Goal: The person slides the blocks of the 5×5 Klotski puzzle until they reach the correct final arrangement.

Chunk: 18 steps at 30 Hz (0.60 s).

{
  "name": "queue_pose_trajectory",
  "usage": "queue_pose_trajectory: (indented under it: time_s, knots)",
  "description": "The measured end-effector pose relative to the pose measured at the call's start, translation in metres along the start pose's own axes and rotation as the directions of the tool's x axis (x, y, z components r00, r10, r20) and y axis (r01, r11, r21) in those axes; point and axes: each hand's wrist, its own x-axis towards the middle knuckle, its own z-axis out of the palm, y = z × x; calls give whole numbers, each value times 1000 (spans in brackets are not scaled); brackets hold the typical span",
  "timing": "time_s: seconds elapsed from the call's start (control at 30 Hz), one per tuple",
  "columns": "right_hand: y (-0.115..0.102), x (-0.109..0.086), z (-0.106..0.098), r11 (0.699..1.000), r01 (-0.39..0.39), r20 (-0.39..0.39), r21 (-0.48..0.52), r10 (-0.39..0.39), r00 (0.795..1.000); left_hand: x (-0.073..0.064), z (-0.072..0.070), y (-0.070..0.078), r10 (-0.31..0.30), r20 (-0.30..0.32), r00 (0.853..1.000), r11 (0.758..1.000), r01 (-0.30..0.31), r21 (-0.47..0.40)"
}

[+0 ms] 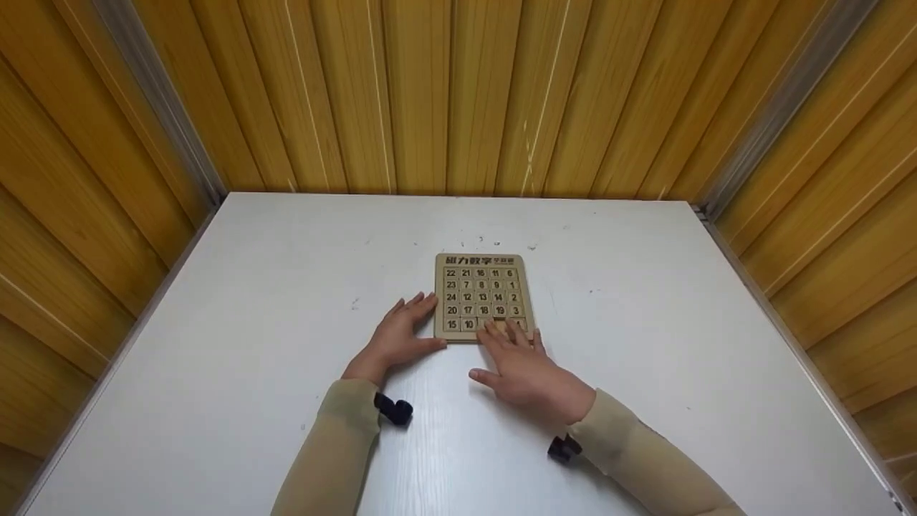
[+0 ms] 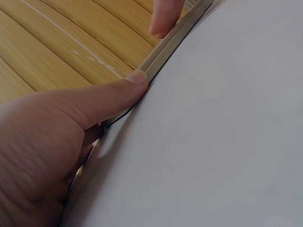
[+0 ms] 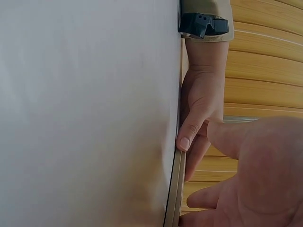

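A wooden sliding number puzzle lies flat on the white table, with numbered square tiles in its frame. My left hand touches its left side and lower left corner, fingers fairly straight. The left thumb rests against the near edge of the frame in the left wrist view. My right hand reaches over the bottom row, its extended fingertips on the tiles there and its thumb held out to the side. These fingers partly hide the row right of tile 10. A dark gap shows below tile 19.
The white table carries small dark marks beyond the puzzle. Wood-look panels enclose its back and both sides, with grey metal posts at the back corners. A small black camera sits on each wrist.
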Motion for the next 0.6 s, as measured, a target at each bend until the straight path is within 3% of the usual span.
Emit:
queue_pose_trajectory:
  time_s: [0.6]
  knots:
    - [14, -5, -2, 998, -53, -5, -15, 53, 999, -2, -2, 0, 1, 11, 1000, 1000, -1, -15]
